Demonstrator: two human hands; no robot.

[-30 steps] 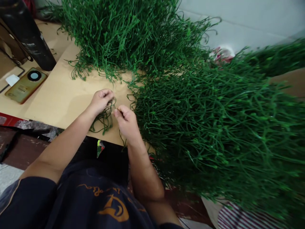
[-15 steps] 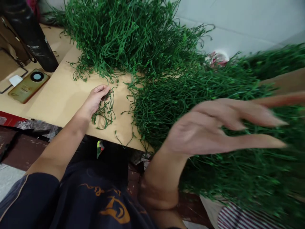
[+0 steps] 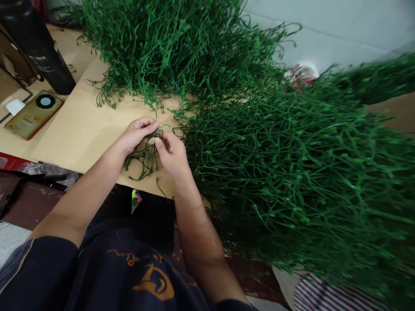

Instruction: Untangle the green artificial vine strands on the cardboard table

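Note:
My left hand (image 3: 138,133) is closed in a pinch on a small bunch of thin green stems (image 3: 144,162), whose curled lengths hang below its fingers over the tan board (image 3: 84,129). Close on its right, my right hand (image 3: 171,151) has thumb and forefinger pressed together at the top of the same bunch; what exactly sits between those fingertips is too small to tell. Behind both hands rises a tall heap of green stems (image 3: 168,47). Another large heap (image 3: 275,160) spreads out to the right.
At the left lie a phone (image 3: 34,114) and a white tag, with a black bottle (image 3: 48,56) standing behind them. A white round container (image 3: 303,73) shows between the heaps, near the pale wall. Striped cloth (image 3: 324,293) is at the lower right.
My right hand has come from above the right heap, where its fingers were spread, to beside my left hand and has closed. The view has shifted slightly.

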